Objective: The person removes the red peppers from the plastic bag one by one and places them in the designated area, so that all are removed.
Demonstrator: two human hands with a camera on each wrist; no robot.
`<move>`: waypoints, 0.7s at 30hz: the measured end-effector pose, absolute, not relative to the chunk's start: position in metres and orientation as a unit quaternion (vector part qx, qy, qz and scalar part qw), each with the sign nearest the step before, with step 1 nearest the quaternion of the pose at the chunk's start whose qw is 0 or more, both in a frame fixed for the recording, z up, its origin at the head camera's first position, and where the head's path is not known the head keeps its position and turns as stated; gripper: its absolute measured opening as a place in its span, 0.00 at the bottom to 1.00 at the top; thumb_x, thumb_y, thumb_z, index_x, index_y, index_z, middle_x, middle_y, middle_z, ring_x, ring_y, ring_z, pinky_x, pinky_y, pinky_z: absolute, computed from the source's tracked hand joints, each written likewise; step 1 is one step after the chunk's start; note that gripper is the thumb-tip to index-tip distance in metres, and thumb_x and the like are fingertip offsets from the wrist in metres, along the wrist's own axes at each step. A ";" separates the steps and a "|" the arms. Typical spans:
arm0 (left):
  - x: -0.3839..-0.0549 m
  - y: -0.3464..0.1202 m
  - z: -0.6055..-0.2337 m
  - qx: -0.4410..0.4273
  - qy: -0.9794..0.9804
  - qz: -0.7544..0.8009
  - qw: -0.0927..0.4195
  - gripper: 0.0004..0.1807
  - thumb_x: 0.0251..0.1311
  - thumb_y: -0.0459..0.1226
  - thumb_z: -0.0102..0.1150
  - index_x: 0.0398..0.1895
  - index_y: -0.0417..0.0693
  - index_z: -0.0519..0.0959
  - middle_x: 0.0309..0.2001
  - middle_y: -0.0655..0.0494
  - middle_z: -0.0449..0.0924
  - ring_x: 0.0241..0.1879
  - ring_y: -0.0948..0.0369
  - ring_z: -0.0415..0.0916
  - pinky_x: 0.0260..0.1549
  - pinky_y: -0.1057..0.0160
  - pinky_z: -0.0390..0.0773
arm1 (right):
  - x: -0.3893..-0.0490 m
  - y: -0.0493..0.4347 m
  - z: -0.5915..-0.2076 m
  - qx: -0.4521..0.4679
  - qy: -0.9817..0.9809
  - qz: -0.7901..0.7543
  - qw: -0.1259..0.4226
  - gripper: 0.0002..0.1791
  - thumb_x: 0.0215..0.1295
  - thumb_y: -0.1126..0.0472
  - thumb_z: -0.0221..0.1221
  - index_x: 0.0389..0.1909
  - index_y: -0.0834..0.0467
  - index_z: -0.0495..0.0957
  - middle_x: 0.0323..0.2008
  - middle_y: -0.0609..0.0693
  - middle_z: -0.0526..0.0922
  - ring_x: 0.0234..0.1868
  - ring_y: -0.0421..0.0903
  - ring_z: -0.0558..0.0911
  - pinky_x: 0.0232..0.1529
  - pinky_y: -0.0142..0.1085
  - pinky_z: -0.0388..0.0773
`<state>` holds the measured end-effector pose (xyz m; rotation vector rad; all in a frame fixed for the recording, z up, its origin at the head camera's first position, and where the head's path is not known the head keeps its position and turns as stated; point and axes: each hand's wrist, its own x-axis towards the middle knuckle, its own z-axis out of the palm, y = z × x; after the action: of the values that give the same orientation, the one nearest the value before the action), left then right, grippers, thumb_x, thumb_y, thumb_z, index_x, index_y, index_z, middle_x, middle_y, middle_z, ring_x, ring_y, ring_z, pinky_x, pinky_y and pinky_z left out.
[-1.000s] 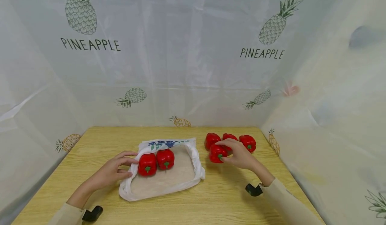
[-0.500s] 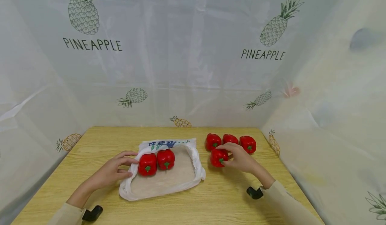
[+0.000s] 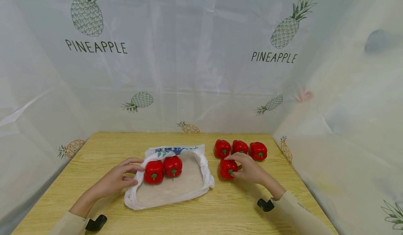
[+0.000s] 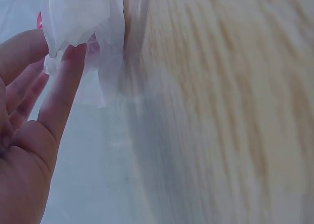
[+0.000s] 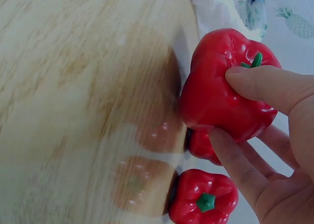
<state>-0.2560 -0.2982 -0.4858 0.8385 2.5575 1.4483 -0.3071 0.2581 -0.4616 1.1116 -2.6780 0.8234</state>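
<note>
My right hand (image 3: 252,168) pinches a red bell pepper (image 3: 226,168) with a green stem, right of the bag. In the right wrist view the thumb lies beside the stem and the fingers are on the opposite side of the pepper. My left hand (image 3: 116,180) holds the left rim of a white plastic bag (image 3: 206,172), which lies with its mouth spread wide. From the left wrist, the thumb and fingertips meet the thin plastic (image 4: 81,18). Two more red bell peppers, one at the left (image 3: 153,172) and one beside it (image 3: 172,165), sit side by side inside the bag.
Behind the right hand, three red bell peppers stand in a row: left (image 3: 222,148), middle (image 3: 240,146) and right (image 3: 258,151). The wooden table (image 3: 189,217) ends at a pineapple-print curtain (image 3: 201,70) along the back and sides.
My right hand has drawn the held pepper slightly toward the front, away from the row of three. The left hand and the bag stay where they were.
</note>
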 end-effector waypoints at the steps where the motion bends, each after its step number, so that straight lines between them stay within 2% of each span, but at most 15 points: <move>1: -0.256 -0.298 -0.486 0.276 0.836 0.473 0.040 0.21 0.66 0.32 0.72 0.62 0.43 0.83 0.76 0.40 0.63 0.60 0.70 0.77 0.49 0.64 0.88 | -0.307 0.258 -0.462 0.369 -0.887 0.271 0.064 0.30 0.59 0.70 0.76 0.63 0.56 0.82 0.59 0.53 0.83 0.53 0.50 0.81 0.41 0.37 0.90; 12: -0.255 -0.299 -0.486 0.280 0.835 0.473 0.039 0.21 0.67 0.33 0.72 0.62 0.43 0.83 0.75 0.39 0.63 0.61 0.69 0.78 0.49 0.64 0.88 | -0.307 0.258 -0.465 0.369 -0.889 0.265 0.062 0.30 0.59 0.70 0.76 0.63 0.58 0.81 0.61 0.55 0.82 0.54 0.52 0.80 0.43 0.40 0.90; 21: -0.254 -0.298 -0.481 0.276 0.836 0.473 0.045 0.20 0.66 0.32 0.72 0.61 0.42 0.83 0.76 0.39 0.62 0.61 0.63 0.79 0.49 0.65 0.87 | -0.308 0.260 -0.468 0.370 -0.888 0.264 0.068 0.31 0.57 0.71 0.76 0.63 0.55 0.80 0.60 0.51 0.81 0.49 0.46 0.77 0.41 0.41 0.89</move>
<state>-0.2541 -0.2977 -0.4807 0.8429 2.5523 1.4439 -0.3084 0.2598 -0.4683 1.1159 -2.6758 0.7943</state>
